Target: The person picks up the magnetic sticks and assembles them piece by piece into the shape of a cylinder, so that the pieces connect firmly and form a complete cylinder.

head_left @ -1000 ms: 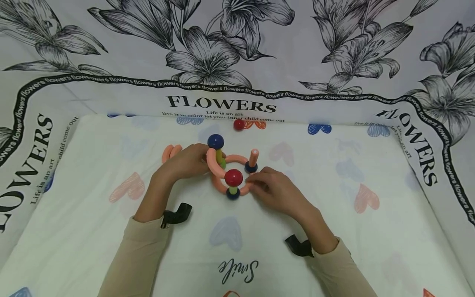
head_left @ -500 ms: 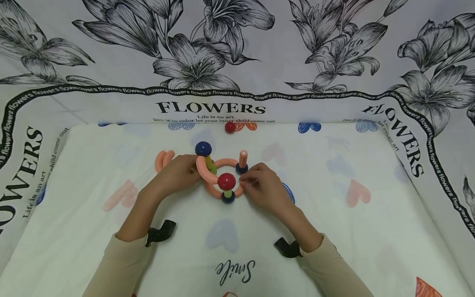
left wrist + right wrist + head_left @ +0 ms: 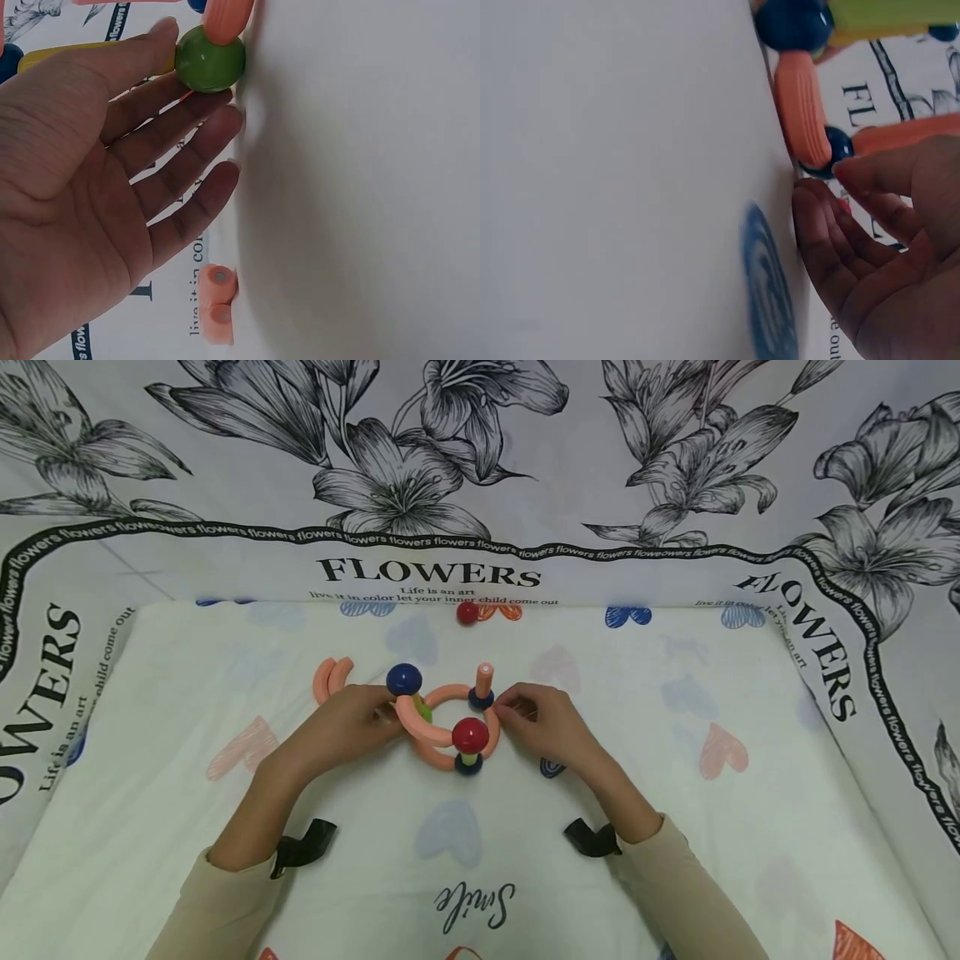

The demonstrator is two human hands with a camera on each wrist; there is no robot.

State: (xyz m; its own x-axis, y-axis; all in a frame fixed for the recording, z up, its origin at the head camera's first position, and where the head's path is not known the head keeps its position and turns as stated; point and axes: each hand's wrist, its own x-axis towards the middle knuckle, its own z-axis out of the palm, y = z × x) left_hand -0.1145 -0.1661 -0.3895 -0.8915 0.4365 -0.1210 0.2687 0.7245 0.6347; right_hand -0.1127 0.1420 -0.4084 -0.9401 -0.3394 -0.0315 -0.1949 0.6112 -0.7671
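Observation:
A ring of curved salmon rods (image 3: pixel 444 692) joined by balls rests on the cloth, part of a ball-and-rod construction toy. A green ball (image 3: pixel 211 60) forms its left joint; a yellow rod (image 3: pixel 142 60) rises from there to an upper blue ball (image 3: pixel 403 679). Another salmon arc (image 3: pixel 423 727) links that ball to a red ball (image 3: pixel 470 735). My left hand (image 3: pixel 347 718) holds the green ball between thumb and fingers. On the ring's right side, my right hand (image 3: pixel 551 718) pinches at a dark blue ball (image 3: pixel 838 144) with bent fingers; an upright salmon rod (image 3: pixel 484 678) stands above this joint.
Two loose curved rods (image 3: pixel 331 677) lie beyond my left hand. A single red ball (image 3: pixel 467 613) sits farther back, near the white cloth's (image 3: pixel 637 893) far edge. Behind it is a flower-printed sheet (image 3: pixel 592 577).
The upper blue ball and its arc have come nearer and lower on the left. The red-topped side has shifted slightly right. My right fingers have moved back along the ring. The head view has shifted.

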